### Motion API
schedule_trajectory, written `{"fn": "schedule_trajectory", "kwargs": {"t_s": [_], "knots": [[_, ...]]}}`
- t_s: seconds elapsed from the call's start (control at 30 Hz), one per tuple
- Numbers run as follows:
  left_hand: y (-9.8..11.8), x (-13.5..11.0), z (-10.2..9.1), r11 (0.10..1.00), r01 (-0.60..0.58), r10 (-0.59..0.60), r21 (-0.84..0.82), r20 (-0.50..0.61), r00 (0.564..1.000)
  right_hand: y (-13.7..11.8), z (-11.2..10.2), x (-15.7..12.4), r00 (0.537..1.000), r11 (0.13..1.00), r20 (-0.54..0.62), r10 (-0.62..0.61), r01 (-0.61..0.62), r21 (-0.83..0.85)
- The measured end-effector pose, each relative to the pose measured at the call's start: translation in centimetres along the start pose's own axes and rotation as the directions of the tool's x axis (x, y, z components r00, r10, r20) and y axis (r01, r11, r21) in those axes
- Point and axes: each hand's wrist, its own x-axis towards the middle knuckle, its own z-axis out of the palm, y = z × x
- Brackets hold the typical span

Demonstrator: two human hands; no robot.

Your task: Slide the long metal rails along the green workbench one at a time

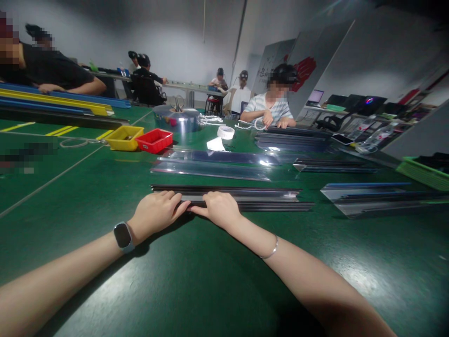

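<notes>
Both my hands rest side by side on a long black plastic strip (252, 199) that lies flat on the green table (196, 276). My left hand (156, 213), with a smartwatch on its wrist, presses its curled fingers on the strip's near edge. My right hand (219, 208), with a thin bracelet on the wrist, grips the same strip, thumb pointing left and touching the left fingers. The strip runs out to the right past both hands.
More clear and dark strips (217, 164) lie beyond, with further stacks at right (372, 194). A yellow bin (123, 138), a red bin (154, 140) and a tape roll (225, 132) stand farther back. A person in a striped shirt (270, 110) works opposite; others sit behind.
</notes>
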Motion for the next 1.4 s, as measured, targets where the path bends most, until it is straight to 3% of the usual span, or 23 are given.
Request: {"fn": "schedule_trajectory", "kwargs": {"t_s": [0.27,0.63,0.97,1.4], "knots": [[0.1,0.0,0.0,1.0,0.013,-0.013,0.004,-0.012,1.0,0.0,-0.3,0.0,1.0,1.0,0.029,0.0,0.0,-0.01],[0.9,0.4,-0.6,0.999,-0.017,0.018,0.029,-0.051,0.999,-0.5,0.3,-0.6,0.994,1.0,-0.106,0.014,-0.013,0.009],[1.2,0.9,0.2,0.995,-0.005,0.004,-0.097,-0.007,1.0,-0.4,0.6,-0.1,0.998,1.0,-0.057,-0.002,0.001,-0.006],[1.2,0.8,0.0,0.994,-0.008,0.007,-0.111,-0.01,1.0,-0.3,0.6,-0.1,0.999,0.999,-0.053,-0.013,0.015,0.052]]}}
